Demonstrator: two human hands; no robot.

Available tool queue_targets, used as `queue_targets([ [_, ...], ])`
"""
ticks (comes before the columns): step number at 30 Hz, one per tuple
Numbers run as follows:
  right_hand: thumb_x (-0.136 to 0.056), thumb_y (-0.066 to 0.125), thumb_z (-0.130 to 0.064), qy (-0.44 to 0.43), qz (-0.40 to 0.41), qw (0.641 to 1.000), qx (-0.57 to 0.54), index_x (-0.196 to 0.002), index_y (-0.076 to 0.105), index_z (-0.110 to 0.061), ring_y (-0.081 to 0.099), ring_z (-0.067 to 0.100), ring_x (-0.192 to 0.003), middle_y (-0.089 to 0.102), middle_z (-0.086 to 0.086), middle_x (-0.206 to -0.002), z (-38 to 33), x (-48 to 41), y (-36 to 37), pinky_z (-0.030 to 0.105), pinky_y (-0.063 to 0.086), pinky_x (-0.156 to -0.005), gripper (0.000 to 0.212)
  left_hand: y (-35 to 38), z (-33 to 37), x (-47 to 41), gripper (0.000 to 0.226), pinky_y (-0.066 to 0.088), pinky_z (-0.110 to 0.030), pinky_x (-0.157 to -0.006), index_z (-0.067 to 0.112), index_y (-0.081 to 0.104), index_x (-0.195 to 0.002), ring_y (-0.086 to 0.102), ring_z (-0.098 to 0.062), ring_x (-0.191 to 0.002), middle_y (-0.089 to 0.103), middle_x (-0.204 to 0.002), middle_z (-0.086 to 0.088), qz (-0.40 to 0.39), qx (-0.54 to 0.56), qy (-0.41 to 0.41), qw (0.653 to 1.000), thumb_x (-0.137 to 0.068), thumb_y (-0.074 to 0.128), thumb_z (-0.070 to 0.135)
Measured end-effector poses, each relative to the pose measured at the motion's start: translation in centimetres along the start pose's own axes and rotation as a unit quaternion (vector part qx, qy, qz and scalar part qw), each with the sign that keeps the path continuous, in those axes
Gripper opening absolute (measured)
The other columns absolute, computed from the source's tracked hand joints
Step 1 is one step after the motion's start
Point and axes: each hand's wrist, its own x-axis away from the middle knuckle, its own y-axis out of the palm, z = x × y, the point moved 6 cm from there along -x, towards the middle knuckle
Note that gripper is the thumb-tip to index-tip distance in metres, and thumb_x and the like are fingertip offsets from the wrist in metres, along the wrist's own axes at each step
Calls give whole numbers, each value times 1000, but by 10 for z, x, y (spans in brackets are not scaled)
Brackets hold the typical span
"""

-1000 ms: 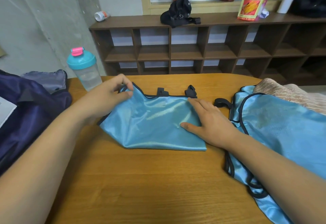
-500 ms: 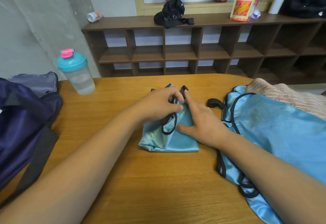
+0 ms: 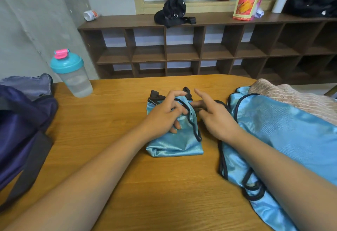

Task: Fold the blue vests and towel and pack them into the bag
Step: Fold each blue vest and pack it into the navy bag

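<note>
A shiny blue vest (image 3: 175,145) with black trim lies folded into a small packet in the middle of the wooden table (image 3: 118,185). My left hand (image 3: 164,116) rests on top of it, fingers curled and pressing the fabric down. Just right of the packet my right hand (image 3: 217,114) hovers with its fingers spread, holding nothing. A second blue vest (image 3: 284,136) lies spread out at the right, partly under my right forearm. Behind it sits a beige towel (image 3: 291,97). The dark purple bag (image 3: 20,127) lies at the table's left edge.
A clear shaker bottle (image 3: 73,74) with a teal lid stands at the back left of the table. Behind the table runs a low brown cubby shelf (image 3: 200,52) carrying a black pouch, a snack packet and a white bottle.
My left hand carried the vest's left half over to the right, folding it into a narrow packet. My right hand then lifted off the fabric and drew back to the right.
</note>
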Motion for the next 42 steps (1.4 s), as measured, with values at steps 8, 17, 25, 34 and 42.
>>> queue_targets([
  [8,-95,76,-27,-5,29,996,86,-154,41,-30,64,1,-81,67,-10,-83,-4,1,1,14,46,-71,68,7,-1,7,86,60,-42,-84,56,33,-146,66,-11,-84,52,-123,20,8,-130,60,990,-88,84,20],
  [17,-77,78,-18,-43,63,977,200,-154,35,-29,56,16,-112,52,-8,-119,-13,1,1,40,45,-99,89,-6,-11,15,76,40,-35,-103,37,42,-122,40,-8,-116,33,-122,15,139,-295,99,940,-69,84,69],
  [25,-106,52,-36,-144,-82,960,224,-158,44,-23,38,15,-151,43,-6,-164,-9,3,32,45,37,-121,54,0,-22,8,87,7,-35,-131,34,25,-157,7,-11,-161,22,-171,10,-7,-284,38,958,-89,70,65],
  [34,-107,48,-56,-120,-116,964,205,-165,31,-26,31,13,-156,37,-5,-169,3,2,31,44,29,-127,67,-17,-21,53,64,28,-36,-124,44,46,-145,27,6,-150,33,-158,29,-45,-254,138,956,-90,69,67],
  [42,-109,51,-50,-114,-89,975,169,-158,43,-33,43,6,-146,50,-15,-158,-11,6,20,46,38,-121,53,-37,-31,82,38,43,-29,-109,33,67,-116,53,0,-129,57,-132,21,-23,-288,201,936,-85,80,50],
])
